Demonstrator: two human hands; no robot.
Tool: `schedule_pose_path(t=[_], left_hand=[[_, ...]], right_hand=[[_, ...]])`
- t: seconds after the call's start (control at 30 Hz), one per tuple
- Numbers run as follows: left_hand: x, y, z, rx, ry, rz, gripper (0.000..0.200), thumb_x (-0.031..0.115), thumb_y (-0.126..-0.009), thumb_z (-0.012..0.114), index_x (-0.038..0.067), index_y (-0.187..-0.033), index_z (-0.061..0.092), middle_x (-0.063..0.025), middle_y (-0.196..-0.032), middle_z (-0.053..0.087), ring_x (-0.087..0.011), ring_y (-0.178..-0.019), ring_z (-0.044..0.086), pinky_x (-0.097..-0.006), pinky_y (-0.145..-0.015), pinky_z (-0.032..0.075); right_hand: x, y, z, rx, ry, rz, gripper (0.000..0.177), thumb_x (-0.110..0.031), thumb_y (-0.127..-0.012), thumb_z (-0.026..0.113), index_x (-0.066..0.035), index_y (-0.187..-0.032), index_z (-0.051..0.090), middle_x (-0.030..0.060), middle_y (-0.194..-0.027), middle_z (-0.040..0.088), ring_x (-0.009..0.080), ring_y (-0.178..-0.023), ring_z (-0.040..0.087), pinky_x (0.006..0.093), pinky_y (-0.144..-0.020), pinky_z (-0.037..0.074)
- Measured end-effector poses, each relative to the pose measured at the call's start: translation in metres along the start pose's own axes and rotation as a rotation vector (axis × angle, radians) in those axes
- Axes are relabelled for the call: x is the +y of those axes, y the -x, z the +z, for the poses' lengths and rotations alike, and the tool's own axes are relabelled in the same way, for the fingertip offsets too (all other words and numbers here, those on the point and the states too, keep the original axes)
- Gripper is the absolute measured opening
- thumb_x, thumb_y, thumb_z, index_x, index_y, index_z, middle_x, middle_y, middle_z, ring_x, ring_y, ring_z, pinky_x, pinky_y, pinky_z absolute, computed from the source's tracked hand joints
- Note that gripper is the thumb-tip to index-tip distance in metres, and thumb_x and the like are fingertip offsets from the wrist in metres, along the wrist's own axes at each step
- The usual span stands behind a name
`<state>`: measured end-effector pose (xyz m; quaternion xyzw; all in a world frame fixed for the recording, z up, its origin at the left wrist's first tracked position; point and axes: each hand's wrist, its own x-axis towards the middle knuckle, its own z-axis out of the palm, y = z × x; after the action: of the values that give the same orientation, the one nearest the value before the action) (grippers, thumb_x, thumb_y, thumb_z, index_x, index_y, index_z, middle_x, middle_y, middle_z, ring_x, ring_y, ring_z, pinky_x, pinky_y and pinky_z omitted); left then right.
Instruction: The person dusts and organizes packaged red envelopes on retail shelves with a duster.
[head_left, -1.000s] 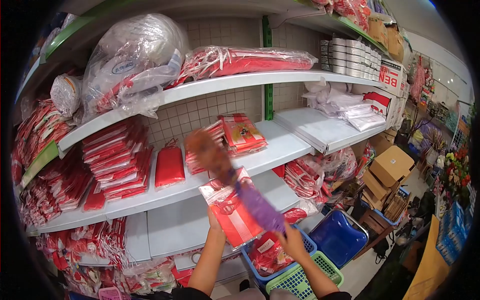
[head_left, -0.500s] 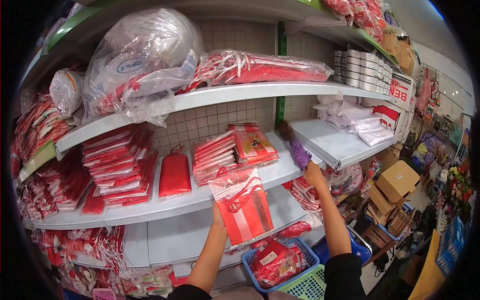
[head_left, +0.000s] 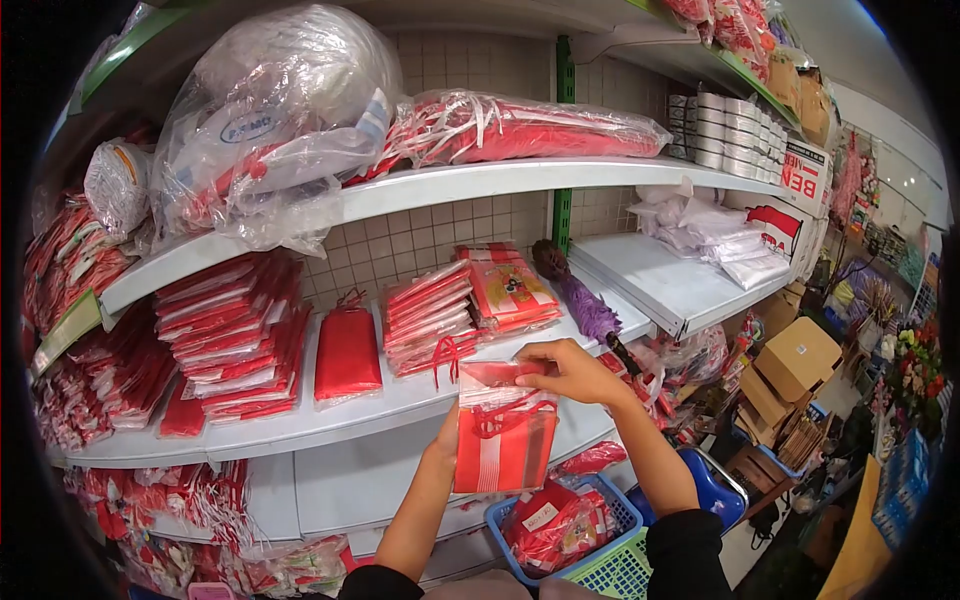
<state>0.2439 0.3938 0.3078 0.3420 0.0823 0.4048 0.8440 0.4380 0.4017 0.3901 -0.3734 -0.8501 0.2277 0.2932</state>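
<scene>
A flat clear plastic packet (head_left: 503,455) with folded red and white cloth and red cord inside is held up in front of the shelf. My left hand (head_left: 447,437) grips its left side from behind, the fingers mostly hidden. At the packet's top right, my right hand (head_left: 567,371) pinches the upper edge between thumb and fingers. A purple feather duster (head_left: 588,308) lies on the middle shelf (head_left: 240,437) beyond my right hand. To its left sit a stack of similar red packets (head_left: 428,318) and a yellow-printed red packet (head_left: 508,287).
A tall stack of red packets (head_left: 232,335) and a single red packet (head_left: 347,353) stand on the shelf's left. Below are a blue basket (head_left: 622,497) of red packets and a green basket (head_left: 622,572). A raised metal shelf (head_left: 650,280) juts out at right.
My right hand has let go of the purple duster, which now lies on the shelf, and has moved left to the packet's top edge. My left hand still holds the packet.
</scene>
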Motion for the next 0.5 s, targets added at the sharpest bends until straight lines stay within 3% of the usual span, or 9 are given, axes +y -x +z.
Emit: schedule_pose_path(t=[0.03, 0.13, 0.17, 0.27, 0.3, 0.33, 0.4, 0.47, 0.5], left_hand=[[0.0, 0.0, -0.002, 0.026, -0.044, 0.016, 0.056, 0.048, -0.093, 0.03, 0.003, -0.122, 0.047, -0.0147, -0.12, 0.054, -0.0261, -0.103, 0.058, -0.0396, -0.088, 0.048], [0.004, 0.002, -0.009, 0.117, -0.245, 0.086, 0.062, 0.051, -0.093, 0.026, 0.001, -0.125, 0.045, -0.0153, -0.123, 0.052, -0.0255, -0.104, 0.057, -0.0386, -0.096, 0.04], [0.01, 0.006, -0.013, 0.159, -0.357, 0.118, 0.064, 0.052, -0.093, 0.024, 0.001, -0.126, 0.044, -0.015, -0.124, 0.052, -0.0252, -0.104, 0.057, -0.0379, -0.098, 0.037], [0.018, 0.017, -0.021, 0.285, -0.563, 0.222, 0.07, 0.056, -0.092, 0.02, 0.001, -0.129, 0.042, -0.0147, -0.127, 0.05, -0.0247, -0.111, 0.052, -0.0372, -0.101, 0.032], [0.018, 0.021, -0.023, 0.33, -0.609, 0.256, 0.071, 0.057, -0.091, 0.019, 0.002, -0.13, 0.041, -0.0147, -0.128, 0.049, -0.0245, -0.115, 0.049, -0.0372, -0.102, 0.031], [0.018, 0.024, -0.023, 0.376, -0.655, 0.29, 0.073, 0.059, -0.09, 0.018, 0.002, -0.131, 0.041, -0.0147, -0.129, 0.048, -0.0244, -0.118, 0.047, -0.0372, -0.102, 0.029], [0.019, 0.032, -0.008, 0.259, -0.336, 0.238, 0.082, 0.068, -0.085, 0.024, 0.003, -0.133, 0.037, -0.0161, -0.132, 0.044, -0.0278, -0.12, 0.044, -0.042, -0.103, 0.029], [0.019, 0.031, 0.016, 0.14, 0.071, 0.258, 0.087, 0.072, -0.081, 0.027, 0.003, -0.134, 0.035, -0.0162, -0.133, 0.042, -0.0295, -0.118, 0.046, -0.0442, -0.103, 0.03], [0.021, 0.027, 0.017, 0.142, 0.065, 0.346, 0.092, 0.076, -0.078, 0.03, 0.004, -0.134, 0.033, -0.0166, -0.133, 0.042, -0.0318, -0.118, 0.046, -0.0466, -0.101, 0.033]], right_hand=[[0.004, 0.0, 0.002, 0.07, -0.044, -0.053, 0.022, -0.014, -0.078, 0.068, 0.001, -0.091, 0.061, 0.0052, -0.074, 0.063, 0.0109, -0.071, 0.058, 0.0242, -0.065, 0.045], [-0.009, 0.013, 0.001, 0.245, -0.127, -0.024, 0.019, -0.012, -0.077, 0.068, 0.002, -0.089, 0.062, 0.0059, -0.075, 0.063, 0.011, -0.072, 0.058, 0.025, -0.066, 0.046], [-0.018, 0.017, 0.004, 0.435, -0.104, -0.083, 0.016, -0.008, -0.076, 0.067, 0.002, -0.086, 0.062, 0.0118, -0.077, 0.063, 0.017, -0.068, 0.06, 0.0297, -0.063, 0.046], [-0.046, 0.033, 0.003, 0.909, 0.192, -0.302, 0.012, -0.005, -0.075, 0.066, 0.001, -0.086, 0.063, 0.01, -0.079, 0.064, 0.0213, -0.072, 0.061, 0.029, -0.067, 0.046], [-0.051, 0.04, 0.008, 1.063, 0.219, -0.357, 0.013, -0.004, -0.072, 0.065, -0.003, -0.085, 0.064, 0.0072, -0.083, 0.064, 0.0232, -0.074, 0.06, 0.0327, -0.069, 0.046], [-0.046, 0.044, 0.015, 1.042, 0.286, -0.488, 0.015, -0.004, -0.07, 0.065, -0.004, -0.085, 0.064, 0.0067, -0.085, 0.064, 0.0226, -0.076, 0.06, 0.034, -0.071, 0.046], [-0.033, 0.055, 0.031, 0.988, 0.414, -0.747, 0.018, -0.004, -0.068, 0.065, -0.006, -0.085, 0.065, 0.0059, -0.089, 0.063, 0.0213, -0.079, 0.061, 0.0367, -0.074, 0.046], [-0.033, 0.066, 0.051, 0.684, 0.568, -0.739, 0.022, -0.005, -0.064, 0.066, -0.009, -0.087, 0.065, 0.0044, -0.095, 0.062, 0.0195, -0.087, 0.06, 0.0387, -0.08, 0.045], [-0.029, 0.07, 0.061, 0.565, 0.583, -0.689, 0.024, -0.005, -0.066, 0.065, -0.01, -0.089, 0.065, 0.0042, -0.097, 0.062, 0.0201, -0.095, 0.058, 0.0384, -0.087, 0.043]])
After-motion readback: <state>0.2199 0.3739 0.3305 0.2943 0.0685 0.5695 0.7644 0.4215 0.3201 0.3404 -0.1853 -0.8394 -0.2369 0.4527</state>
